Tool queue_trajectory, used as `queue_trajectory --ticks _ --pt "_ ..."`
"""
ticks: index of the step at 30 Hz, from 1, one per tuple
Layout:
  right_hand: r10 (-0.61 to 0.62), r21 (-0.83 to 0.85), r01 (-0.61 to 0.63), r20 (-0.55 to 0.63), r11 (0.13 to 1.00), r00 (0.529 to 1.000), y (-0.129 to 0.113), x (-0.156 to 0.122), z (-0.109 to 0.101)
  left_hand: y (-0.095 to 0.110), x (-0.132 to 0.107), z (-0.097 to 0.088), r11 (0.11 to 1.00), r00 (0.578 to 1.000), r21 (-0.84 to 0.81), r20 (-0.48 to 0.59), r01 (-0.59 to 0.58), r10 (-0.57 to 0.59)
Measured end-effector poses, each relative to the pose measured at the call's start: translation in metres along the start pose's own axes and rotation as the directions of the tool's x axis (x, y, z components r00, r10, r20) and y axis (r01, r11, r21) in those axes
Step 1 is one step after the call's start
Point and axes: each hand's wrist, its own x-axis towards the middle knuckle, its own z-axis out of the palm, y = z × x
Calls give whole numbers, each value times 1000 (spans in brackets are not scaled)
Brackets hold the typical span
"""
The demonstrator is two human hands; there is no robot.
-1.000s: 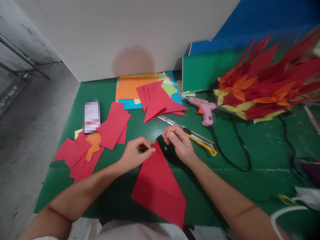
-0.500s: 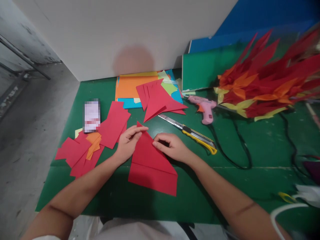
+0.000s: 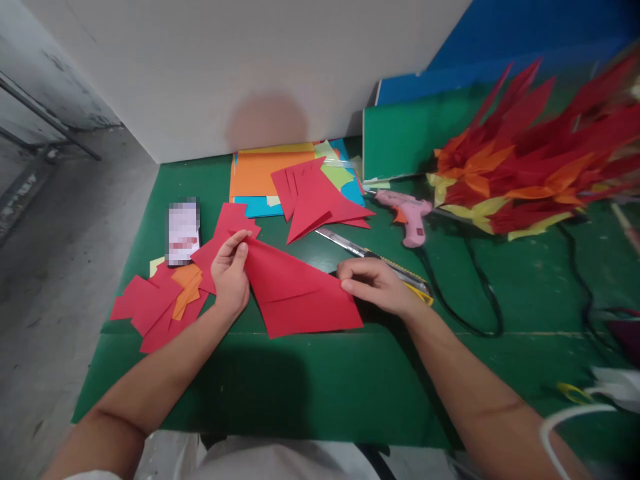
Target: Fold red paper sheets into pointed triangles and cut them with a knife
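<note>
Centre of the frame: one creased red sheet [image 3: 305, 297], found above the green table [image 3: 350, 393]. My left hand [image 3: 231, 277] had its fingers pinching the sheet's narrow upper-left end against the thumb; my right hand [image 3: 375, 285] pinched the sloping edge near its right corner. A crease ran across the lower part of the sheet. Just beyond my right hand, and partly covered by it, lay a cutter knife [image 3: 360, 251], blade toward the upper left. Upper centre: folded red pieces [image 3: 313, 203] on coloured paper [image 3: 265, 175]. Right of these: a pink glue gun [image 3: 414, 212]. Left of frame: a pixelated phone [image 3: 183, 230] touching red offcuts [image 3: 155, 300].
</note>
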Motion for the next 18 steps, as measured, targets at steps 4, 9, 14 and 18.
queue_trajectory --ticks 4,9,14,18 --pt "35 252 14 -189 968 981 11 0 1 1 0 1 999 999 -34 26 31 -30" --pt "122 500 -55 -103 864 987 20 2 4 -1 2 -1 999 1000 -48 28 -14 15" --pt "142 441 -157 67 884 988 22 3 13 -5 3 -2 999 999 -46 39 -14 16" --pt "205 245 -194 -21 950 979 15 4 23 -7 3 -4 997 996 -72 85 19 -13"
